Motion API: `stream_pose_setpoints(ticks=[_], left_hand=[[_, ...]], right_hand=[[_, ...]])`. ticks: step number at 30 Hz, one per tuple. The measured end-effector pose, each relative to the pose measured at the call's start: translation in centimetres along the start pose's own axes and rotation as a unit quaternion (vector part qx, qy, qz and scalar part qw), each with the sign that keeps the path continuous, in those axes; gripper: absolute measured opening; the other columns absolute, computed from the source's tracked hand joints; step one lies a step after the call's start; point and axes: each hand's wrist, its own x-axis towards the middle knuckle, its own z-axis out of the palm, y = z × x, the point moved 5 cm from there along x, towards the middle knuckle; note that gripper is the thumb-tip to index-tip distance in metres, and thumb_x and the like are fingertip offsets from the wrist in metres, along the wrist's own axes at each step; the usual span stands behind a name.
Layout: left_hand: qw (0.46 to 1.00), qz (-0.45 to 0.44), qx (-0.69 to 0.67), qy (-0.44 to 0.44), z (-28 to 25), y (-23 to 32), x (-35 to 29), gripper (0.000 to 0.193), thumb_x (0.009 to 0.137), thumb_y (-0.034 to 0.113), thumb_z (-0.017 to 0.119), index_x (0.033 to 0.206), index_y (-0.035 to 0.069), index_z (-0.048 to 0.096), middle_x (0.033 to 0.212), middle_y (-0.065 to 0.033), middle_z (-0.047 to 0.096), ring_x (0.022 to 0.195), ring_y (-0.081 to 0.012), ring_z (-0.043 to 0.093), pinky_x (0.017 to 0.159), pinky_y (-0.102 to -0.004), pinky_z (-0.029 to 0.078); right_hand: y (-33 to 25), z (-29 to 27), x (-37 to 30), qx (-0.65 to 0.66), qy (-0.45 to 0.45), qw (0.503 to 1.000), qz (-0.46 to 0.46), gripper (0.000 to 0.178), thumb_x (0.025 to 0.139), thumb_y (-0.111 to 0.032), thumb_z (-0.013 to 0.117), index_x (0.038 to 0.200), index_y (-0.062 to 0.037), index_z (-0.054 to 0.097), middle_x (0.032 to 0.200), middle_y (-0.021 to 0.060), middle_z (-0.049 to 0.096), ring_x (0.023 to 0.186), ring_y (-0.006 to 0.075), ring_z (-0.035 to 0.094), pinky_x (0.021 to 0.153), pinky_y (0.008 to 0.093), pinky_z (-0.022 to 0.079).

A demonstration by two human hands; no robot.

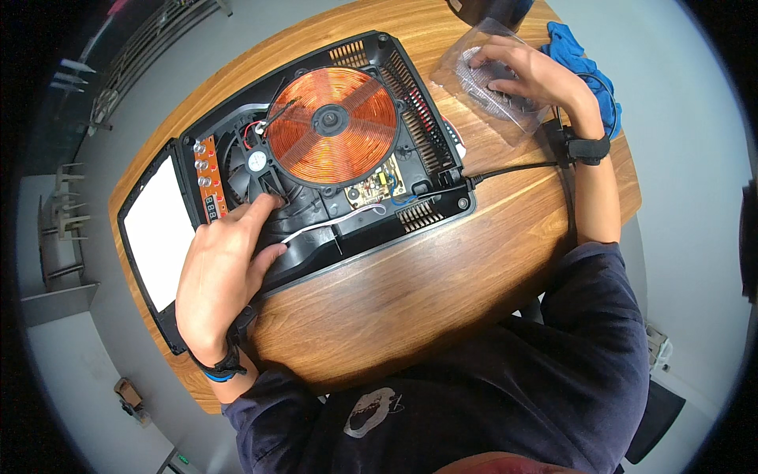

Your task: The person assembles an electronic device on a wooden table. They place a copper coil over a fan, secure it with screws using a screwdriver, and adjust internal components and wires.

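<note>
An opened induction cooker [304, 272] lies on the table, its black housing showing a round copper coil [316, 154], a fan [257, 162], a small circuit board [371, 188] and an orange strip board [205, 167]. My left hand [221, 265] rests over the housing's near left part, below the fan, index finger and thumb apart beside a white wire [328, 223]. At the upper right, my right hand [533, 75] reaches into a clear plastic tray [513, 130]. Its fingers and thumb are apart, and I make out nothing held between them.
A white panel in a black frame [154, 229] adjoins the housing on the left. From its right side a black cord [517, 167] runs across the wooden table [379, 308]. A blue cloth [608, 103] and a dark round object [493, 11] sit around the tray.
</note>
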Motion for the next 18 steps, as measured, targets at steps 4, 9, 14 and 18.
stream_pose_setpoints(ticks=[4, 9, 14, 18], left_hand=[[1.000, 0.002, -0.003, 0.000, 0.1, -0.1, 0.0, 0.045, 0.087, 0.002, 0.088, 0.127, 0.004, 0.067, 0.114, -0.0208, 0.079, 0.104, -0.0462, 0.076, 0.088, -0.0522, 0.062], [1.000, 0.004, -0.009, 0.006, 0.2, -0.2, 0.1, 0.045, 0.087, 0.002, 0.088, 0.127, 0.004, 0.067, 0.113, -0.0207, 0.079, 0.104, -0.0465, 0.076, 0.087, -0.0523, 0.062], [1.000, 0.009, -0.005, 0.010, 0.1, -0.1, 0.0, 0.046, 0.087, 0.002, 0.088, 0.129, 0.005, 0.067, 0.113, -0.0211, 0.079, 0.104, -0.0465, 0.076, 0.087, -0.0524, 0.062], [1.000, -0.013, -0.017, -0.003, 0.2, -0.6, -0.2, 0.047, 0.089, 0.009, 0.089, 0.131, 0.005, 0.068, 0.114, -0.0254, 0.079, 0.107, -0.0491, 0.074, 0.091, -0.0536, 0.060]], right_hand=[[0.0, 0.4, 0.1, -0.005, 0.037, 0.997, -0.063, 0.036, 0.096, -0.006, 0.084, 0.131, -0.0017, 0.076, 0.133, 0.0137, 0.076, 0.123, 0.0348, 0.074, 0.110, 0.0474, 0.061], [1.4, 1.0, 0.2, 0.048, -0.031, 0.998, 0.038, 0.027, 0.095, -0.006, 0.085, 0.120, 0.0011, 0.079, 0.113, 0.0138, 0.081, 0.107, 0.0328, 0.078, 0.098, 0.0429, 0.064], [0.8, 0.7, 0.6, 0.032, -0.088, 0.994, 0.050, 0.015, 0.098, -0.007, 0.083, 0.110, 0.0010, 0.077, 0.100, 0.0147, 0.079, 0.093, 0.0291, 0.076, 0.086, 0.0396, 0.062], [0.0, 0.3, 0.5, 0.032, -0.064, 0.997, 0.043, 0.011, 0.102, -0.006, 0.078, 0.104, 0.0017, 0.072, 0.092, 0.0142, 0.075, 0.084, 0.0275, 0.071, 0.083, 0.0399, 0.060]])
